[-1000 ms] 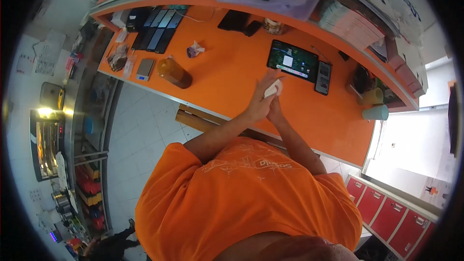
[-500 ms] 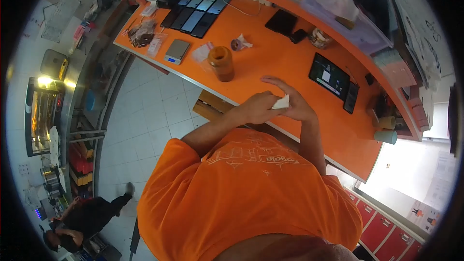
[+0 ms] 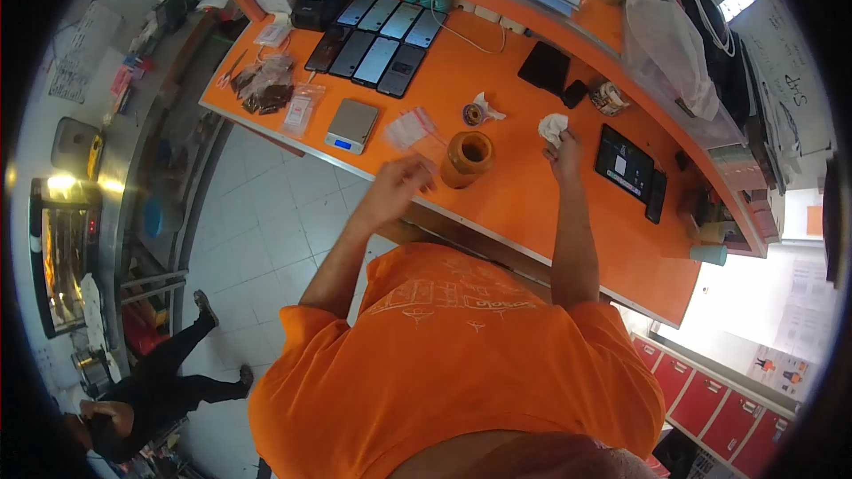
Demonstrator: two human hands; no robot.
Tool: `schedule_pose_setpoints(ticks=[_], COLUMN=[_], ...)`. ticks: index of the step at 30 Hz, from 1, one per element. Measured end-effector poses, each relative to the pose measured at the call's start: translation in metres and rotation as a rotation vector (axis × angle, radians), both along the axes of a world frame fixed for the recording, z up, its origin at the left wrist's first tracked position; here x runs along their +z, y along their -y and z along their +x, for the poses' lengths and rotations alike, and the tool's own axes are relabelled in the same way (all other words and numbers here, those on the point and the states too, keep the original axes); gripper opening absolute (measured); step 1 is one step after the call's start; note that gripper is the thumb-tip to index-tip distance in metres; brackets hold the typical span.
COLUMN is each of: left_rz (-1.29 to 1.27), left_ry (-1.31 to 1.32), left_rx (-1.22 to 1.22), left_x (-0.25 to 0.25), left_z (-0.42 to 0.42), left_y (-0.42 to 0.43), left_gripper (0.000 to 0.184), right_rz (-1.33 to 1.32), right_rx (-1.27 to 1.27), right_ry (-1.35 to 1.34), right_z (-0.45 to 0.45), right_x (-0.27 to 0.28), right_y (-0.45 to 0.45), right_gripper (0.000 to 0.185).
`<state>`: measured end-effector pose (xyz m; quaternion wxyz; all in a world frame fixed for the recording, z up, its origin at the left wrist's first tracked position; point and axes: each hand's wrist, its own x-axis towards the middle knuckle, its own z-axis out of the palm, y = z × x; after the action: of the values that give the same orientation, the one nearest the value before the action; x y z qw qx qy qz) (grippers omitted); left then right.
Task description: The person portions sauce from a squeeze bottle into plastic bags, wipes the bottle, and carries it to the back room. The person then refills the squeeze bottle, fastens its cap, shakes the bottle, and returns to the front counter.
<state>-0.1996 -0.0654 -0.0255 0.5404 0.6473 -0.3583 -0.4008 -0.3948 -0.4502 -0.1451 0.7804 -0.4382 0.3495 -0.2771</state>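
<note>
My right hand [image 3: 564,158] grips a crumpled white tissue [image 3: 552,129] over the right part of the orange table. My left hand [image 3: 401,184] is over the front edge of the table, its fingers loosely bent, slightly apart and a little blurred; nothing shows in them. Close to its fingertips lies a clear plastic bag [image 3: 414,129]. Just right of that hand stands an uncovered orange-brown jar [image 3: 463,164], upright, its mouth facing up. Behind the jar sits a small round item [image 3: 475,114] with a scrap of white paper [image 3: 489,108] against it.
A digital scale [image 3: 352,124] stands left of the bag. Several phones [image 3: 377,49] lie in rows at the back left, near a heap of small bags [image 3: 264,87]. A tablet [image 3: 625,160] rests at the right. Another person [image 3: 151,390] is at the lower left.
Both hands were together around the tissue. Now they are apart: the right has moved off to the right with the tissue, the left toward the plastic bag. The view has shifted slightly.
</note>
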Motion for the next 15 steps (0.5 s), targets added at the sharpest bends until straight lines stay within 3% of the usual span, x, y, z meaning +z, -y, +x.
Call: schedule_pose_setpoints(ticks=[3, 5, 7, 10, 12, 15], left_rz=[-0.024, 0.030, 0.031, 0.039, 0.134, 0.109], left_ry=[0.308, 0.343, 0.500, 0.753, 0.764, 0.644], left_rx=[0.154, 0.047, 0.045, 0.050, 0.025, 0.064], left_x=[-0.056, -0.098, -0.139, -0.152, -0.154, -0.169], left_z=[0.059, 0.087, 0.096, 0.082, 0.073, 0.071], left_y=[0.036, 0.079, 0.123, 0.173, 0.194, 0.210], left_gripper=[0.026, 0.037, 0.076, 0.105, 0.111, 0.109], right_rz=[-0.020, -0.586, -0.902, -0.979, -1.055, -0.778], right_rx=[-0.114, -0.453, -0.466, -0.056, 0.149, 0.242], right_ry=[-0.428, -0.985, -1.223, -0.972, -0.622, -0.702], right_z=[0.022, 0.048, 0.064, 0.077, 0.096, 0.115], right_x=[-0.036, -0.080, -0.088, -0.064, -0.056, -0.043], right_y=[0.001, 0.009, 0.019, 0.023, 0.016, -0.001], right_gripper=[0.039, 0.042, 0.045, 0.048, 0.044, 0.041])
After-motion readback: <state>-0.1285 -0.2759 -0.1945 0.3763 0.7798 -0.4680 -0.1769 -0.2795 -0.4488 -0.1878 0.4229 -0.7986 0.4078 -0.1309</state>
